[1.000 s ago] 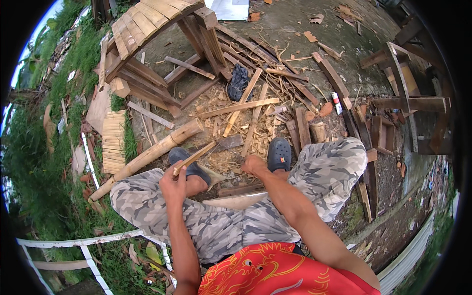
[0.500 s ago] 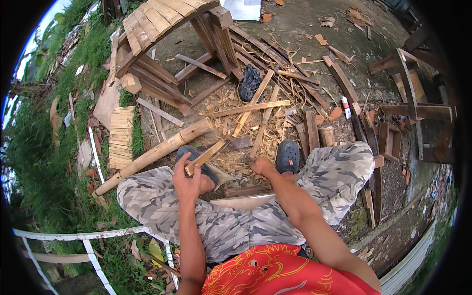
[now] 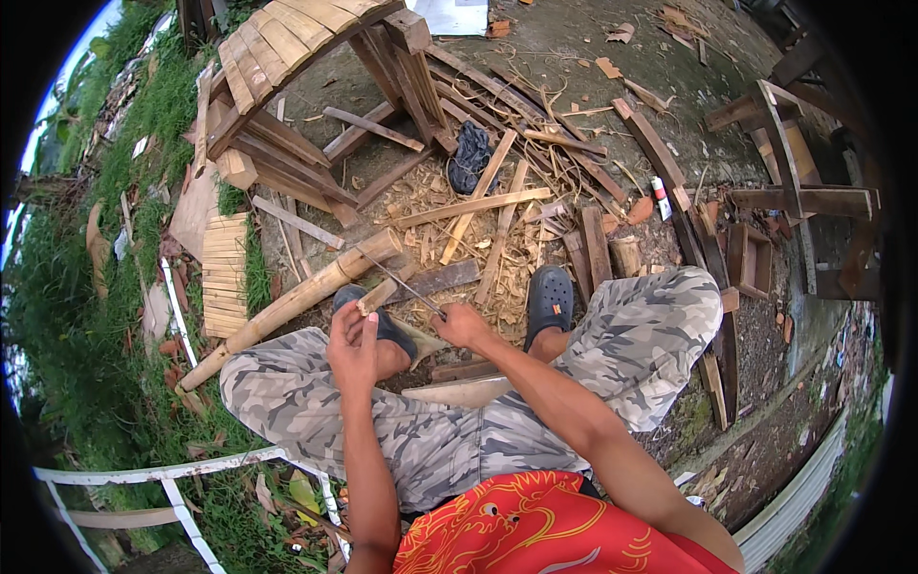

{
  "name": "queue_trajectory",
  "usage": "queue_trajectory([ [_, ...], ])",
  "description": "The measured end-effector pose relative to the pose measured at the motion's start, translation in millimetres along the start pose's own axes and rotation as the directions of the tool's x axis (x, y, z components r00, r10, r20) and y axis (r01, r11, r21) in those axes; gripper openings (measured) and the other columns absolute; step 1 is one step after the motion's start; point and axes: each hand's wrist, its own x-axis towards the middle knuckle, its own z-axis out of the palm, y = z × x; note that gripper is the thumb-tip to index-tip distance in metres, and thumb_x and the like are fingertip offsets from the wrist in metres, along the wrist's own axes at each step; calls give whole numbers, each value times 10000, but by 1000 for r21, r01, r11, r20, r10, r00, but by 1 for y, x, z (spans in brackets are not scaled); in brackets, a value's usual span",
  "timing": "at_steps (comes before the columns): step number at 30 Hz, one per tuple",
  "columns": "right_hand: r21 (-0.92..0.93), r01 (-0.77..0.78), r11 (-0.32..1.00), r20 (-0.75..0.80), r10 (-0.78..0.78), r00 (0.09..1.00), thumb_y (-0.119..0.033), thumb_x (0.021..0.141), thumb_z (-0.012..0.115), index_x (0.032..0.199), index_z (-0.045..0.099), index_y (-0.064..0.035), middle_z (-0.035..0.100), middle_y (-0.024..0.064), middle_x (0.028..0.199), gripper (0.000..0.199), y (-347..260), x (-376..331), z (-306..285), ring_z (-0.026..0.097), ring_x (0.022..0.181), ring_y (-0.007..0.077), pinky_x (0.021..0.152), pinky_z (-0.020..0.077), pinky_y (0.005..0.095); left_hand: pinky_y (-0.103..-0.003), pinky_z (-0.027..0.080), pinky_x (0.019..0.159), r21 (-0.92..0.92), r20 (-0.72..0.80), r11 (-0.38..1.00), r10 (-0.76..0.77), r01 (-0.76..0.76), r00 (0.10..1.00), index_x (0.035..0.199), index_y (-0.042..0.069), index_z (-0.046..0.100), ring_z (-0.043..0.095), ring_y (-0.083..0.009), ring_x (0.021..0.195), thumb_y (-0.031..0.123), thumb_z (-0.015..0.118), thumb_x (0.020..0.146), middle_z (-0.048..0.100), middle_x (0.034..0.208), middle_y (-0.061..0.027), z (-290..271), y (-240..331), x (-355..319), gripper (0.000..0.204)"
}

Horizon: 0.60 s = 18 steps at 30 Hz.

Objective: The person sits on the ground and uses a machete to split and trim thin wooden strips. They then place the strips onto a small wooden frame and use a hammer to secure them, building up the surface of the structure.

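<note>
My left hand is closed around the near end of a short split piece of bamboo. Its far end points away toward a thick bamboo pole on the ground. In my closed right hand is a knife with a thin dark blade, which slants up and left beside the split bamboo. Whether the edge touches it I cannot tell. Both hands are in front of my lap, between my shoes. The knife's handle is mostly hidden in my fist.
A bamboo-slatted wooden stool stands at the far left. Past my feet lie shavings, loose strips and a black plastic bundle. A wooden frame is at the right, near a glue-like tube. White railing is at lower left.
My right hand has moved left and bent inward, and the knife blade now shows beside the split bamboo. The split bamboo has tilted a little in my left hand. The view has shifted slightly.
</note>
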Motion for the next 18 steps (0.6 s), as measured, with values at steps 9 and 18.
queue_trajectory([
  [9, -7, -35, 999, -29, 35, 999, -389, 910, 600, 936, 709, 28, 671, 315, 804, 432, -17, -13, -11, 671, 812, 493, 793, 526, 540, -346, 592, 771, 213, -184, 962, 209, -169, 960, 1157, -62, 643, 726, -246, 899, 78, 651, 950, 714, 1020, -187, 6, 6, -5, 251],
  [18, 88, -31, 996, -154, 45, 987, -403, 940, 590, 941, 711, 33, 652, 304, 737, 452, -48, -20, -67, 671, 755, 465, 739, 522, 524, -329, 588, 785, 313, 37, 892, 331, -326, 943, 1163, -59, 636, 728, -230, 929, 88, 625, 975, 719, 1031, -168, -8, 15, -27, 239],
])
